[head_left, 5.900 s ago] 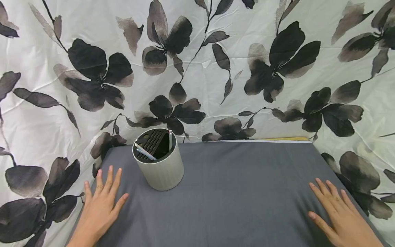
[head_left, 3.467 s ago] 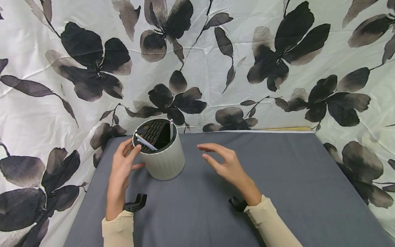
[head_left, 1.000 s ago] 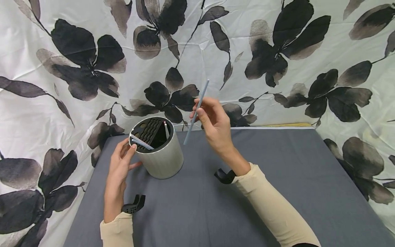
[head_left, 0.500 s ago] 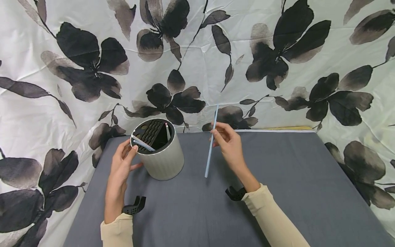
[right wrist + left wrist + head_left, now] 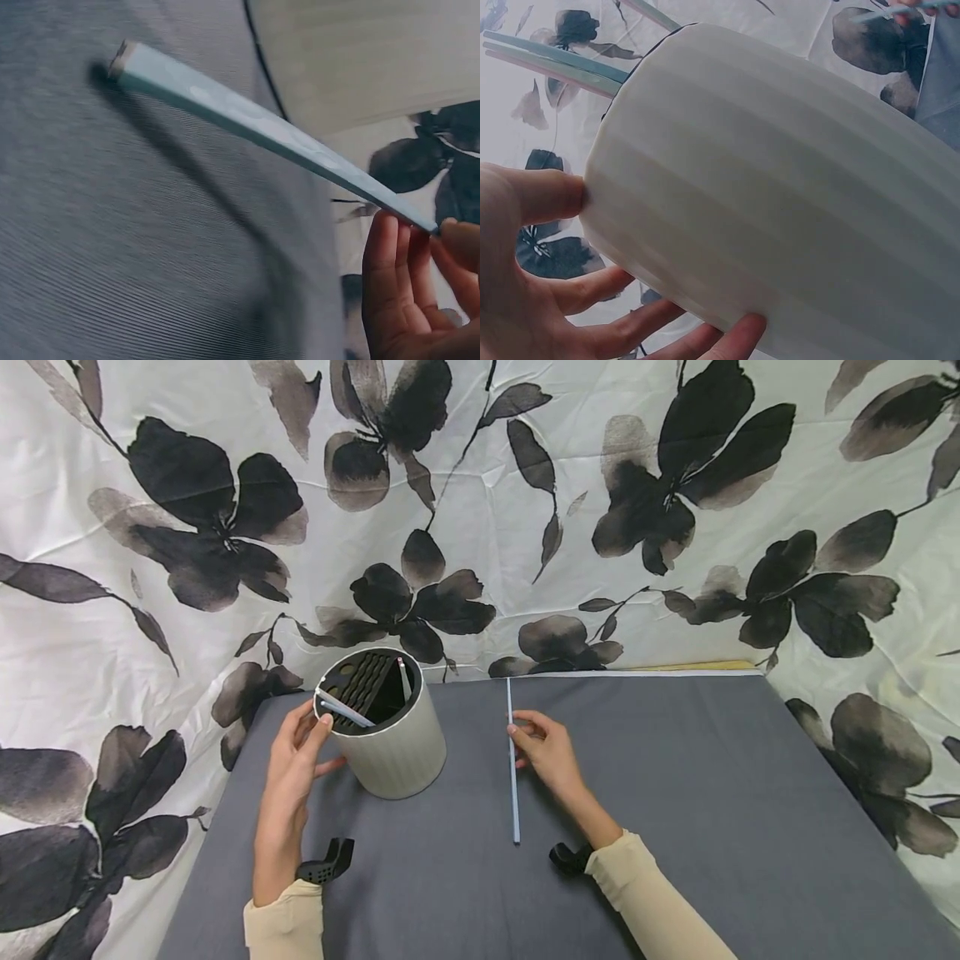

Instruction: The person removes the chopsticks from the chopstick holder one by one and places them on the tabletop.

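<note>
A pale ribbed utensil holder [image 5: 397, 760] with a black slotted insert stands upright on the grey cloth, left of centre. My left hand [image 5: 292, 768] holds its left side, thumb at the rim and the other fingers spread along the wall, as the left wrist view shows. Pale chopsticks [image 5: 555, 60] stick out of the top. To the right of the holder, my right hand [image 5: 551, 756] pinches one light blue chopstick [image 5: 247, 120] between thumb and fingers. Its square thick end points toward me, close over the cloth, where it casts a shadow.
A grey cloth [image 5: 720, 793] covers the table. Behind it hangs a white curtain [image 5: 525, 568] with dark flowers. A yellow strip [image 5: 697, 666] shows along the far table edge. Black wrist mounts [image 5: 570, 858] stick out at both wrists.
My right hand took a chopstick out of the holder, then lowered it from in front of the curtain to over the cloth, swinging it more lengthwise. My left hand has stayed on the holder.
</note>
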`<state>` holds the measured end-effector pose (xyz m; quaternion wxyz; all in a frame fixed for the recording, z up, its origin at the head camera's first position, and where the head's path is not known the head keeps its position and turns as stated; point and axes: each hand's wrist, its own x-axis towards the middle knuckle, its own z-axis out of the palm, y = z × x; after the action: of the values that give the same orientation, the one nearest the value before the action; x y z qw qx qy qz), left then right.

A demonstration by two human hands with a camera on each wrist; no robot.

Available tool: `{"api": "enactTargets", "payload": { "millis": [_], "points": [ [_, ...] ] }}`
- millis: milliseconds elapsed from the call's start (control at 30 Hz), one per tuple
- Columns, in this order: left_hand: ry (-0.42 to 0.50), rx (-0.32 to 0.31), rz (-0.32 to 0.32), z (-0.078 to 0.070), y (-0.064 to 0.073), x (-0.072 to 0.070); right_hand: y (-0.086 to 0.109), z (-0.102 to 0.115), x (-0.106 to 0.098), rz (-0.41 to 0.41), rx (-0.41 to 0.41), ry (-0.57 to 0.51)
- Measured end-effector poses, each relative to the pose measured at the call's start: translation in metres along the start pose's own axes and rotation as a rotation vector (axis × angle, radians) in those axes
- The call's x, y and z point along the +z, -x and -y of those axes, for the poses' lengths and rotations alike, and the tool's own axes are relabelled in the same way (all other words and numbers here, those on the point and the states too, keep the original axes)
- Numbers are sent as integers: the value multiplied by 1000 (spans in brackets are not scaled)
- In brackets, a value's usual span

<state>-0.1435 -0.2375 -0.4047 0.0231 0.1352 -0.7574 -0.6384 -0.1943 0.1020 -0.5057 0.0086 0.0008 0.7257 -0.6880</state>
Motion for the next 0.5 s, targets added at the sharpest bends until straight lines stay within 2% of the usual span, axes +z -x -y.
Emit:
{"api": "enactTargets", "payload": {
  "millis": [267,500],
  "points": [
    [-3,-10,2,1,2,-1,4,-19,6,-24,114,72],
    [-2,-7,2,2,1,0,4,-26,9,-28,129,177]
  ]
}}
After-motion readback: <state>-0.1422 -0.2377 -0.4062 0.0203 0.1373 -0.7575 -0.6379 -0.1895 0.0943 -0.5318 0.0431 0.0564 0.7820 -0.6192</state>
